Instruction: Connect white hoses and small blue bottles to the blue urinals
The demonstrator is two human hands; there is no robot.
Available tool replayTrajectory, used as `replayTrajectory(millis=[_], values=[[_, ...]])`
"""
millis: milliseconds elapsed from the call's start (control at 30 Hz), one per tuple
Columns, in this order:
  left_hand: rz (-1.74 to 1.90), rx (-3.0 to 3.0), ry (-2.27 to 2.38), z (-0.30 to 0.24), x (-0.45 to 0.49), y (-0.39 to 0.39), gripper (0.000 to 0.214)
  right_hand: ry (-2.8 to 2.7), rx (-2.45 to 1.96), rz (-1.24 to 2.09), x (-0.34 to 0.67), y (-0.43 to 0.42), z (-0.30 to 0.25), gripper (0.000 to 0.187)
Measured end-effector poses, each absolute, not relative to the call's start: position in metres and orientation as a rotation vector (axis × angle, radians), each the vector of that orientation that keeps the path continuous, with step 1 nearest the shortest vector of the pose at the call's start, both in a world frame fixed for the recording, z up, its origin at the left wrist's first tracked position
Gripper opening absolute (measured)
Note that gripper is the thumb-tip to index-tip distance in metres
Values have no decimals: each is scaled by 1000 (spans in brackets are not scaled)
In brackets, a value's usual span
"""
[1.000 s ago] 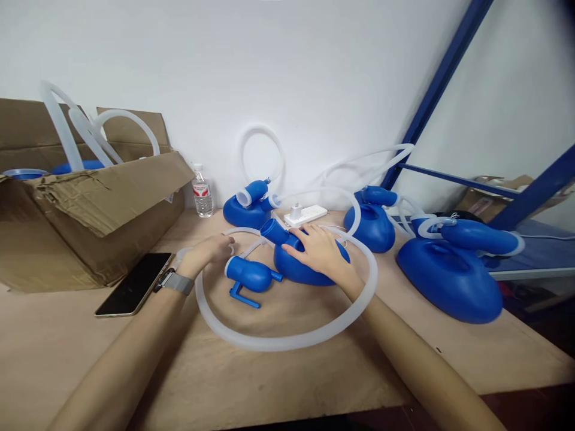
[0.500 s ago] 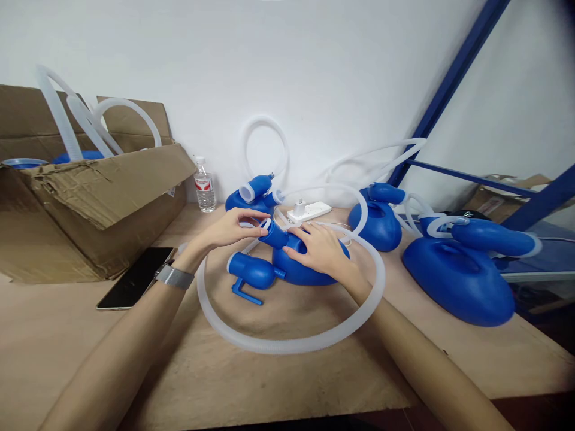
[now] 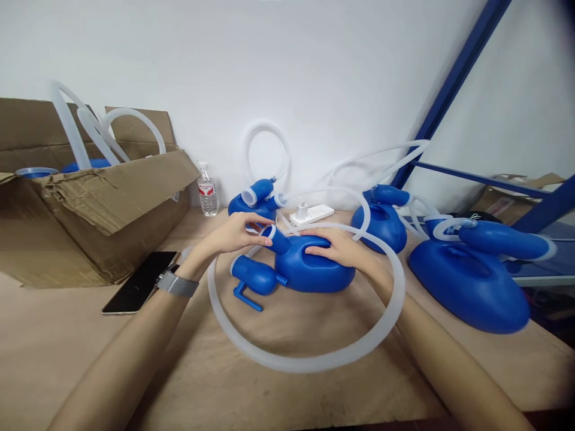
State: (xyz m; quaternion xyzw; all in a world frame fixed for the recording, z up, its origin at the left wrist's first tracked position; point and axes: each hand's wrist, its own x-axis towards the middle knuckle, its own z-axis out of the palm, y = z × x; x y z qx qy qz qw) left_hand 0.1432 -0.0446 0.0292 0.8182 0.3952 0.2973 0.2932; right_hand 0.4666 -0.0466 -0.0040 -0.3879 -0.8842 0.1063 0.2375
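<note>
A blue plastic urinal bottle (image 3: 330, 275) lies on its side on the table, its open neck tilted up toward the left. My left hand (image 3: 238, 232) holds the rim of that neck between thumb and fingers. Around the bottle's handle, my right hand (image 3: 336, 246) is closed, its fingertips partly hidden in the grip opening. A blue funnel-shaped urinal head (image 3: 256, 276), with a white rim and a hinged blue arm, lies just left of the bottle. One translucent corrugated hose (image 3: 305, 363) loops around the bottle and in front of it, passing over my right forearm.
Other blue bottles with hoses stand at the back (image 3: 238, 205) and right (image 3: 467, 287). On the left are a cardboard box (image 3: 135, 239) holding more hoses, a black phone (image 3: 141, 281) and a water bottle (image 3: 207, 191). A white power strip (image 3: 314, 213) lies behind.
My right hand has slid right along the bottle, from beside the neck to the handle. My left hand stays at the neck's rim. The whole view has shifted slightly.
</note>
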Motion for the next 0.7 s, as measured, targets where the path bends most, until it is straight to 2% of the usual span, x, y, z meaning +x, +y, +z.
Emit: replayTrajectory(millis=[333, 700], values=[[784, 2246, 984, 32, 144, -43, 65, -2309, -1098, 597, 461, -44, -6, 47], [761, 2274, 941, 43, 150, -63, 61, -2309, -1175, 831, 457, -35, 16, 40]])
